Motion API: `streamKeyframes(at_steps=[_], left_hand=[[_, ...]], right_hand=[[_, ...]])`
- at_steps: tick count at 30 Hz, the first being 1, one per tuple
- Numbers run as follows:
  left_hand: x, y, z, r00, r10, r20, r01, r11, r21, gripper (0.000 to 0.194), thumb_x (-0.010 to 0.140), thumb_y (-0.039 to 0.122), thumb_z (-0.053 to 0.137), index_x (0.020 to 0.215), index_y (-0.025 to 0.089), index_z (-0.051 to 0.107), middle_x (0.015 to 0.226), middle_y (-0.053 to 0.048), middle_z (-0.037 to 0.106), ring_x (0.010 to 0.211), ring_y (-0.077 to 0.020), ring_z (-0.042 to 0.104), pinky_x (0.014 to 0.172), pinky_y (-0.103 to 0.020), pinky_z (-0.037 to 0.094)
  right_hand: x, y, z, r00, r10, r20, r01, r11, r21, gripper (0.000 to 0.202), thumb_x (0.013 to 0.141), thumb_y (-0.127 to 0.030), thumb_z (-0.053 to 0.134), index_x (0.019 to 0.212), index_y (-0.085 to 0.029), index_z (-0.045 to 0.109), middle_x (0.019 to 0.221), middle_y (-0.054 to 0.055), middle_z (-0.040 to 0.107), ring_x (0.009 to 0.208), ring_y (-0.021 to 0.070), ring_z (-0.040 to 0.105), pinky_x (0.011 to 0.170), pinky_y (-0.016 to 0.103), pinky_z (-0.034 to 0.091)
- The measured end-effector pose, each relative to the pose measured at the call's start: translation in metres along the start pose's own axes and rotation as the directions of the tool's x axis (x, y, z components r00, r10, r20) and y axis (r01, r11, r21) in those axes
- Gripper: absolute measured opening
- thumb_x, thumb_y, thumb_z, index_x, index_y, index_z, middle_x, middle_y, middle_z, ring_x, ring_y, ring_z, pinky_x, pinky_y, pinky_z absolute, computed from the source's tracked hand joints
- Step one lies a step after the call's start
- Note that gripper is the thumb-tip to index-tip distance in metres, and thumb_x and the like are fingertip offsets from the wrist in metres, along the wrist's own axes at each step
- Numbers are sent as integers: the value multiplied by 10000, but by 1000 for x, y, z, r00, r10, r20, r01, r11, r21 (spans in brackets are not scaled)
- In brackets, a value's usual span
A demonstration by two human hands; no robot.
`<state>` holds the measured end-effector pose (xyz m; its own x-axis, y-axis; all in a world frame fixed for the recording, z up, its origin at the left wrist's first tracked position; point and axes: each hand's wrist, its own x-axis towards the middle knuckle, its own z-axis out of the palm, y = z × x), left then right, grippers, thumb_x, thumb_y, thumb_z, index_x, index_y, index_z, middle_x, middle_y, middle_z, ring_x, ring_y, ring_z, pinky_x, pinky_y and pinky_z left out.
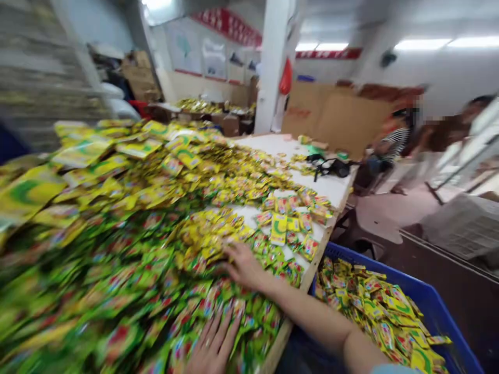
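Note:
A big heap of small green and yellow packets covers most of the white table. My left hand lies flat on the green packets near the bottom of the view, its fingers stretched out. Farther forward, my right hand reaches across the table edge and rests on the packets where yellow ones meet green ones. Its fingers are spread, and I see nothing gripped in them. Several loose packets lie on the white tabletop beyond it. Motion blurs the left side of the heap.
A blue crate full of yellow packets stands right of the table's wooden edge. Black straps lie at the table's far end. Behind are a white pillar and a large cardboard sheet. People sit at the right.

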<state>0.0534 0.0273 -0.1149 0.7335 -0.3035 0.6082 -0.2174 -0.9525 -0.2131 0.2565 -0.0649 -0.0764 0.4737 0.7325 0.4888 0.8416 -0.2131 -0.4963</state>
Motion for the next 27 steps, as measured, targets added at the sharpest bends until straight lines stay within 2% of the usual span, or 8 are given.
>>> streamKeyframes(at_steps=[4, 7, 10, 13, 18, 21, 23, 27], left_hand=[[8, 23, -30, 966, -107, 235, 132, 987, -90, 641, 865, 9, 359, 1472, 204, 426, 1420, -57, 564, 1274, -240, 563, 1024, -392, 498], [14, 29, -36, 943, -147, 298, 199, 968, -152, 584, 894, 39, 374, 1447, 207, 460, 1405, -81, 577, 1282, -241, 557, 1041, -419, 492], [16, 32, -39, 924, -169, 342, 242, 953, -182, 547, 906, 60, 414, 1425, 218, 484, 1408, -84, 575, 1304, -245, 538, 1067, -435, 476], [18, 36, -42, 904, -183, 386, 283, 933, -220, 482, 924, 142, 496, 1402, 205, 501, 1425, -101, 556, 1336, -270, 504, 1082, -459, 461], [24, 36, -57, 902, -184, 392, 343, 856, -387, 668, 907, 547, 547, 1441, 160, 437, 1411, -160, 552, 1362, -310, 454, 1091, -504, 433], [29, 20, -71, 876, -355, 327, 466, 797, -384, 407, 979, 298, 471, 1366, 179, 516, 1301, -129, 626, 1234, -242, 549, 1047, -441, 467], [33, 3, -76, 833, -468, 293, 547, 776, -316, 402, 932, 100, 436, 1302, 183, 569, 1234, -113, 654, 1164, -220, 573, 1032, -437, 466], [42, -25, -68, 809, -382, 446, 522, 816, -247, 530, 809, 47, 540, 1312, 207, 582, 1291, -95, 641, 1245, -288, 523, 1056, -533, 419]], right_hand=[[-10, 14, -3, 947, 230, -223, -151, 935, 321, 379, 912, -325, 540, 1268, -207, 593, 1300, 131, 604, 1272, 258, 526, 1089, 468, 418], [-15, 21, -10, 912, 323, -252, -197, 885, 422, 360, 889, -215, 454, 1213, -208, 612, 1206, 107, 650, 1175, 226, 594, 1048, 448, 461], [-21, 21, -19, 946, 249, -208, -165, 921, 353, 415, 792, -141, 491, 1174, -205, 639, 1242, 102, 632, 1274, 252, 522, 1124, 503, 371], [-22, 22, -21, 989, 106, -100, -92, 987, 130, 348, 807, -166, 544, 1125, -214, 675, 1328, 120, 572, 1375, 290, 414, 1137, 557, 331], [-17, 32, -20, 984, 26, -179, -28, 1000, -4, 196, 924, -268, 504, 868, -191, 676, 1187, 147, 625, 1285, 301, 486, 1080, 555, 378], [-16, 29, -26, 950, 114, -290, -89, 991, 99, 172, 944, -295, 477, 903, -194, 610, 1031, 117, 645, 1068, 262, 592, 959, 474, 462], [-17, 23, -30, 908, 236, -346, -161, 959, 231, 162, 956, -328, 471, 941, -196, 562, 879, 67, 622, 852, 213, 607, 795, 377, 494], [-19, 10, -28, 864, 420, -278, -253, 838, 483, 225, 950, -423, 508, 932, -199, 501, 700, -22, 526, 607, 138, 502, 581, 261, 408]])
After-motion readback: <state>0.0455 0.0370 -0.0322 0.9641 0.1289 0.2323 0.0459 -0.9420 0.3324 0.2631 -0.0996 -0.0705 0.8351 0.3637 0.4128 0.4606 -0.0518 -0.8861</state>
